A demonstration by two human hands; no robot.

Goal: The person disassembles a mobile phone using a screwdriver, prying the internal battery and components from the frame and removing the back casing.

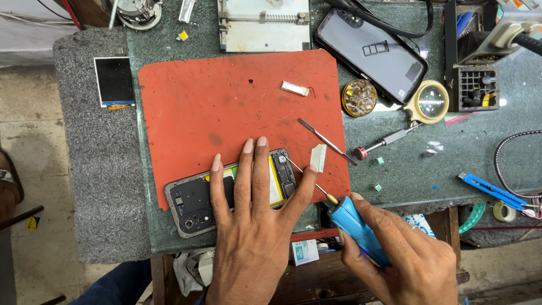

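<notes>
An opened phone (192, 206) with its back off lies on the near edge of a red mat (226, 107). My left hand (254, 209) lies flat on it, fingers spread, pressing it down. My right hand (395, 248) grips a blue-handled screwdriver (353, 223); its thin shaft reaches up-left and its tip touches the phone's right end near my left thumb. A small white part (319, 157) lies on the mat just right of that tip.
On the mat lie a metal pry tool (324, 140) and a small white strip (295, 88). Around it: a dark phone (370, 53), a round tin (359, 97), a magnifier (431, 101), a red-tipped screwdriver (387, 140), a blue cutter (490, 191), a small screen (114, 81).
</notes>
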